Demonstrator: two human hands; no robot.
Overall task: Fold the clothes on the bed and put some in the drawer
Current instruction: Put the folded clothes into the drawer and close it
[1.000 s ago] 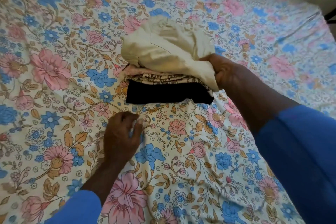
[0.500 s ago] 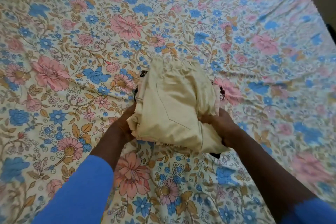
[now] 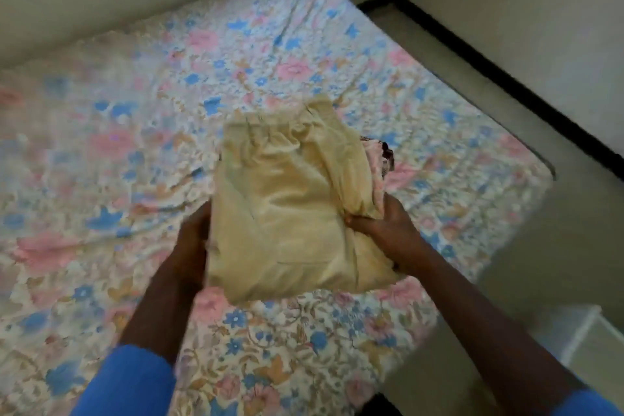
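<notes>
A stack of folded clothes [image 3: 290, 199] is lifted above the floral bed [image 3: 118, 145]. A cream garment tops the stack, and pink and dark patterned pieces [image 3: 383, 157] peek out at its right side. My left hand [image 3: 192, 240] holds the stack's left side, fingers hidden under the cloth. My right hand [image 3: 388, 230] grips the right side, thumb on top of the cream garment. The view is blurred.
The bed's right edge [image 3: 472, 98] runs diagonally, with pale floor [image 3: 557, 213] beyond it and a black skirting line [image 3: 506, 78] along the wall. A white object [image 3: 587, 334], perhaps furniture, shows at the lower right. A wall borders the bed's far side.
My left hand left the bedsheet and took the stack's left side. Both hands lifted the stack off the bed, and the view swung toward the bed's right edge and floor.
</notes>
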